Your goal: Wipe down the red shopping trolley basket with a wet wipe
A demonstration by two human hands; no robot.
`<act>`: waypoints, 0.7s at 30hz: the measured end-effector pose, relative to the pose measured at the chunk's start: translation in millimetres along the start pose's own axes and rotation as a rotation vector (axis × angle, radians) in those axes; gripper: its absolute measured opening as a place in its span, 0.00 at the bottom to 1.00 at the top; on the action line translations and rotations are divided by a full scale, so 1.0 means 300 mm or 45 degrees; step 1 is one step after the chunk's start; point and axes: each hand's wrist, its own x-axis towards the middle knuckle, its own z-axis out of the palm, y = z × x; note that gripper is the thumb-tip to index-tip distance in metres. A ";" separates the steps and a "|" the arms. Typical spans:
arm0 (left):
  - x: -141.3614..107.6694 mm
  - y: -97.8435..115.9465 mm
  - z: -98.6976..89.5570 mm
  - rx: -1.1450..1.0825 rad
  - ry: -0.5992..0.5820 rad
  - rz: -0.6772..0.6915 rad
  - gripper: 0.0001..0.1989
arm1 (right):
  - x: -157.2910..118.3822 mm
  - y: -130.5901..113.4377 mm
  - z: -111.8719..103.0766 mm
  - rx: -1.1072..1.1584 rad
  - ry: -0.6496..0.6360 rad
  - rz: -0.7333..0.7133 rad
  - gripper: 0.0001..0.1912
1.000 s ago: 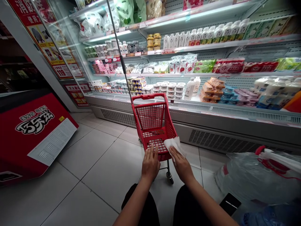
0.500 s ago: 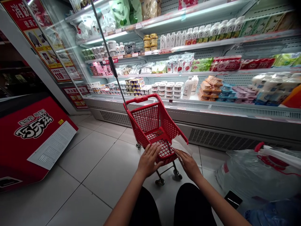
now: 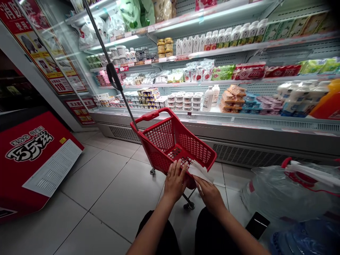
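Our left hand (image 3: 174, 182) lies at the near rim of a red cart (image 3: 156, 158); our right hand (image 3: 209, 194) holds a white cloth (image 3: 201, 171) just beside it; beyond, we see a stocked, lit display case (image 3: 239, 136).

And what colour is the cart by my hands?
The cart is red, seen best in the head view.

A broad passage is left over the floor (image 3: 106, 191) between the red freezer cabinet (image 3: 39, 152) and the red cart (image 3: 156, 161). The cart can be entered from above, but its handle's left corner is obstructed by a slanting pole (image 3: 98, 39). The far side is barred by the chiller (image 3: 239, 154), the right by a large clear bottle (image 3: 278, 198).
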 end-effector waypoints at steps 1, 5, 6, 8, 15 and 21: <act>0.006 -0.009 -0.012 0.004 -0.019 0.043 0.44 | -0.006 0.033 -0.013 0.000 -0.005 -0.009 0.24; 0.045 -0.097 -0.064 0.030 -0.049 0.146 0.39 | -0.005 0.177 -0.083 0.043 0.023 0.082 0.24; 0.056 -0.123 -0.070 0.050 -0.023 0.102 0.39 | 0.002 0.202 -0.101 0.064 0.033 0.126 0.24; 0.072 -0.163 -0.071 0.092 0.031 -0.010 0.39 | 0.022 0.227 -0.126 0.107 0.052 0.234 0.24; 0.082 -0.093 0.000 0.140 0.096 -0.135 0.41 | 0.131 0.074 -0.079 0.137 0.074 0.381 0.24; 0.097 0.011 0.032 0.254 0.078 -0.151 0.39 | 0.238 -0.091 0.015 -0.015 0.103 0.063 0.26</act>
